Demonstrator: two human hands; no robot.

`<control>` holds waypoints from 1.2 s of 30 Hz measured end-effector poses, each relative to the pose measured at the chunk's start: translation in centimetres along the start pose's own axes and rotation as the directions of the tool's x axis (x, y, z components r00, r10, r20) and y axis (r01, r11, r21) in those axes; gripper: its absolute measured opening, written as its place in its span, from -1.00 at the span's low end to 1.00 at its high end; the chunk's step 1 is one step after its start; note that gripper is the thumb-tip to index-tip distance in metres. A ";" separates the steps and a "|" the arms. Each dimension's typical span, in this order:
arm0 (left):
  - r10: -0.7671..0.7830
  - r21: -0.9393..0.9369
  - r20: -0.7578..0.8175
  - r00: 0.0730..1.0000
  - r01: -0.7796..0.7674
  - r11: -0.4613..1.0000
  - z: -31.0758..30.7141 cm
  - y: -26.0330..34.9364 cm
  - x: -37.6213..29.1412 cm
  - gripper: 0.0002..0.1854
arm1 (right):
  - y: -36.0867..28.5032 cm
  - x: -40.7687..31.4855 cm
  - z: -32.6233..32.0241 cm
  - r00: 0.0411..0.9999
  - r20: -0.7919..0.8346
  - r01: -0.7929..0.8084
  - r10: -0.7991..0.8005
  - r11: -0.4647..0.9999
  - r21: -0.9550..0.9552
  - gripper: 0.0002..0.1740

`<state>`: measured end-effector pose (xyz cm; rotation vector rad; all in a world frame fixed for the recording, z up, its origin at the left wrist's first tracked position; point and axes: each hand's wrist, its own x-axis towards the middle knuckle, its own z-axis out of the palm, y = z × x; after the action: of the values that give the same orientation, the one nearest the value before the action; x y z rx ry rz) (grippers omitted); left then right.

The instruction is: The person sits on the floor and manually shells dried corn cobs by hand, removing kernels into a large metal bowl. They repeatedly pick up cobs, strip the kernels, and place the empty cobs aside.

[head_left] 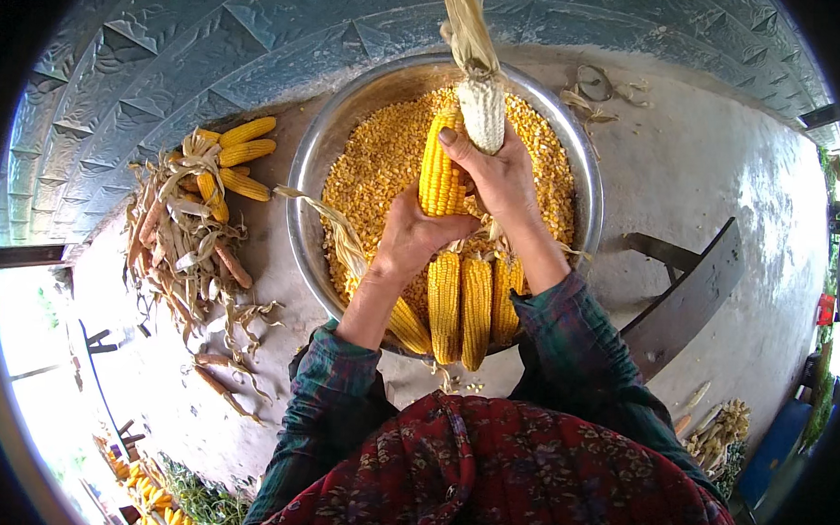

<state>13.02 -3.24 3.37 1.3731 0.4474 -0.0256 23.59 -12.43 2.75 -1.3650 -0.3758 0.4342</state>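
My left hand (415,229) is wrapped around the lower end of a yellow corn ear (440,167), and some kernels are gone from the ear's lower right side. A bare white corncob (482,115) with a dry husk (468,28) on its far end lies against my right hand (501,169), which grips it. My right thumb presses on the yellow ear. Both hands are above a large metal basin (303,224) of loose corn kernels (375,167). Several full ears (444,308) lean over the basin's near rim, below my wrists.
To the left on the concrete floor (680,160) lie a heap of dry husks and cobs (191,254) and several yellow ears (247,152). A dark bench (686,299) stands at the right. Behind the basin rises an embossed metal panel (295,57). More husks (719,432) lie lower right.
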 end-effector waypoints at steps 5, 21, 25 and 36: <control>0.241 0.687 -0.207 0.948 -0.034 0.725 0.2 -2.6 1.2 -0.23 | 0.5 -0.8 0.7 0.986 0.163 0.015 -0.041 0.987 0.158 -0.33; 0.365 0.901 -0.242 0.899 0.069 0.429 1.3 -2.7 0.8 -0.46 | 0.8 -0.6 1.6 0.998 0.065 0.022 -0.015 0.994 -0.111 -0.34; 0.218 0.830 -0.261 0.940 0.103 0.548 0.7 -2.4 0.6 -0.43 | 1.3 -0.9 1.4 0.999 -0.046 -0.033 0.012 0.878 -0.478 -0.40; -0.192 -0.331 0.001 0.981 0.182 0.926 -1.7 0.1 -0.3 -0.42 | -0.2 -0.6 0.7 0.995 0.081 -0.080 0.059 0.954 0.289 -0.40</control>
<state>12.32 -1.67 3.37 0.9982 0.5812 -0.0822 22.71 -12.14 3.03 -1.0785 -0.3092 0.5749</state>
